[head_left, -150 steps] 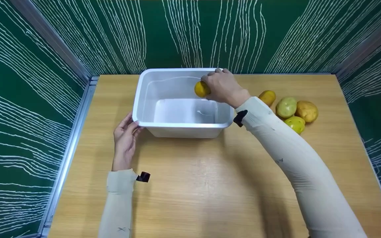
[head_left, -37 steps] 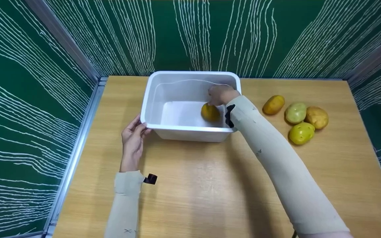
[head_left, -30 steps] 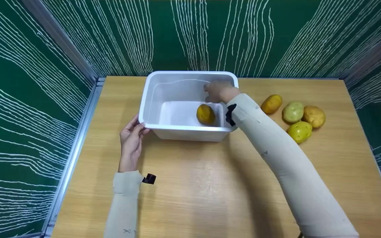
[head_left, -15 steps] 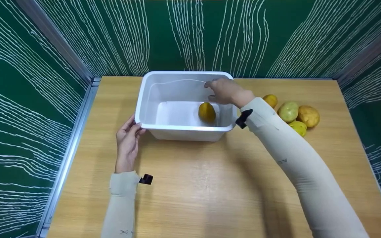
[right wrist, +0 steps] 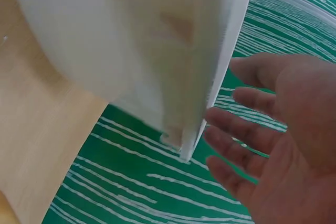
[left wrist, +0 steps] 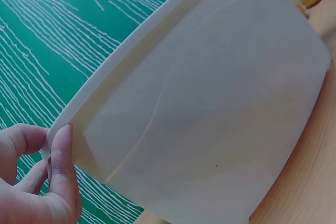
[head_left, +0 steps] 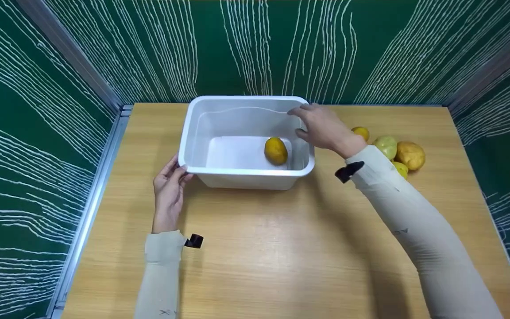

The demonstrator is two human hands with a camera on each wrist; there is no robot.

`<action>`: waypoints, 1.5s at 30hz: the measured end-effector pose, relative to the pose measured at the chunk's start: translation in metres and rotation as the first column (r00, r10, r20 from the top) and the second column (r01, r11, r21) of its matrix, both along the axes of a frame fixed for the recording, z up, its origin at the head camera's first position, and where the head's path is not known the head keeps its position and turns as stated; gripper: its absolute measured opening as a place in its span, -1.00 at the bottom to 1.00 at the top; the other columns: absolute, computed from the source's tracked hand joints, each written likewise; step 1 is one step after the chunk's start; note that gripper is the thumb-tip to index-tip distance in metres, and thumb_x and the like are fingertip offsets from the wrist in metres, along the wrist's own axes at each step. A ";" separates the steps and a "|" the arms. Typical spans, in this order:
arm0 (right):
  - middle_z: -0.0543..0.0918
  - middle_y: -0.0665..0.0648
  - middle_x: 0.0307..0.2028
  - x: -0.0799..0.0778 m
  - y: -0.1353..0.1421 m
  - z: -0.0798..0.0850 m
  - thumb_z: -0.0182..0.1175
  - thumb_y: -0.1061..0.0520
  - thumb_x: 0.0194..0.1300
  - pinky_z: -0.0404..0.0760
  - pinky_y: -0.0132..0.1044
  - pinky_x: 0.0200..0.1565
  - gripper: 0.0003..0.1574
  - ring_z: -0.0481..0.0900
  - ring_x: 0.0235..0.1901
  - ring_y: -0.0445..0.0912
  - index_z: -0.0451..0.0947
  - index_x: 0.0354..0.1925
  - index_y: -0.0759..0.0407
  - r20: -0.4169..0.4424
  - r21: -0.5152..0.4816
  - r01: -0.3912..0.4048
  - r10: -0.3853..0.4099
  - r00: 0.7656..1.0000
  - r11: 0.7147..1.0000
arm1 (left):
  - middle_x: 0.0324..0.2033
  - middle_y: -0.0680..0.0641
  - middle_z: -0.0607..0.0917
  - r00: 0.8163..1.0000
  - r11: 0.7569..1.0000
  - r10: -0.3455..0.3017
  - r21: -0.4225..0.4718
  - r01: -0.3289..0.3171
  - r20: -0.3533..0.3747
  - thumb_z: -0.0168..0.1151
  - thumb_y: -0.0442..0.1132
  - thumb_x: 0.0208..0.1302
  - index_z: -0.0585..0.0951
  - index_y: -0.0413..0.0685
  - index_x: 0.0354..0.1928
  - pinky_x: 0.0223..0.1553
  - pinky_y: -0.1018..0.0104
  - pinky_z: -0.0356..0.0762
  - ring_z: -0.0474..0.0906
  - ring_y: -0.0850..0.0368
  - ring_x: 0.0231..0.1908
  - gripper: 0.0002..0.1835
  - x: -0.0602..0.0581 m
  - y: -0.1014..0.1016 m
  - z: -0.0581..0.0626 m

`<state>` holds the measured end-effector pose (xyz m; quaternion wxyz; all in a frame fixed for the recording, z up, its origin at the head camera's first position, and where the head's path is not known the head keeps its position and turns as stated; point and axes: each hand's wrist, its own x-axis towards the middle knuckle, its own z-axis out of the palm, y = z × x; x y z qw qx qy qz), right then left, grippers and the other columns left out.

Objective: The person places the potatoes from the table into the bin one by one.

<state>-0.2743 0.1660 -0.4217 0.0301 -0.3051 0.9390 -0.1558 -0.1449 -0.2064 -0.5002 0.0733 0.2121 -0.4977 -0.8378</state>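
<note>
A white plastic tub (head_left: 246, 179) stands at the back of the table. My left hand (head_left: 168, 192) pinches the rim at its front left corner; the left wrist view shows the thumb (left wrist: 62, 163) lying against the outer wall. Inside the tub, towards the right, lies an oval yellow-orange fruit (head_left: 276, 151). Above the tub's right rim is my right hand (head_left: 323, 128), its fingers spread and holding nothing. In the right wrist view those fingers (right wrist: 239, 132) are close to the rim; whether they touch it I cannot tell.
Right of the tub, partly behind the right forearm, lie a yellow-orange oval fruit (head_left: 361, 133), a pale green round one (head_left: 386, 146), a lumpy yellow-brown one (head_left: 411, 155) and a yellow-green one (head_left: 400, 169). Green walls with white lines enclose the wooden table (head_left: 255, 266).
My right hand carried the yellow-orange fruit down into the tub and let it go. It then rose and moved right, over the rim. The left hand kept its hold on the tub.
</note>
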 end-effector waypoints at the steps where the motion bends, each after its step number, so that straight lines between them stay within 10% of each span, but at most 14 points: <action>1: 0.62 0.37 0.29 0.000 0.003 -0.001 0.36 0.19 0.43 0.65 0.20 0.33 -0.44 0.58 0.18 0.28 0.55 0.34 0.29 -0.014 -0.009 0.006 -0.006 1.000 1.000 | 0.25 -0.22 0.51 1.000 1.000 0.001 0.001 -0.001 0.001 0.09 -0.58 0.50 0.36 -0.32 0.52 -0.18 0.56 0.77 0.67 0.17 -0.18 -0.42 0.000 0.000 0.000; 26: 0.59 0.38 0.28 0.010 0.053 -0.035 0.33 0.11 0.50 0.53 0.36 0.39 -0.46 0.51 0.28 0.32 0.54 0.33 0.30 -0.073 -0.128 0.116 -0.126 0.989 0.985 | 0.24 -0.19 0.51 1.000 1.000 0.010 0.017 -0.011 0.013 0.09 -0.58 0.50 0.36 -0.31 0.53 -0.18 0.55 0.77 0.65 0.21 -0.26 -0.41 0.000 -0.002 -0.002; 45: 0.50 0.43 0.34 0.016 0.096 -0.079 0.42 0.11 0.39 0.37 0.43 0.46 -0.35 0.42 0.31 0.39 0.50 0.32 0.35 -0.137 0.017 0.145 -0.141 0.980 0.989 | 0.19 -0.21 0.52 1.000 1.000 0.016 0.024 -0.016 0.000 0.09 -0.59 0.49 0.37 -0.35 0.50 -0.23 0.56 0.78 0.66 0.23 -0.32 -0.43 -0.001 0.001 -0.002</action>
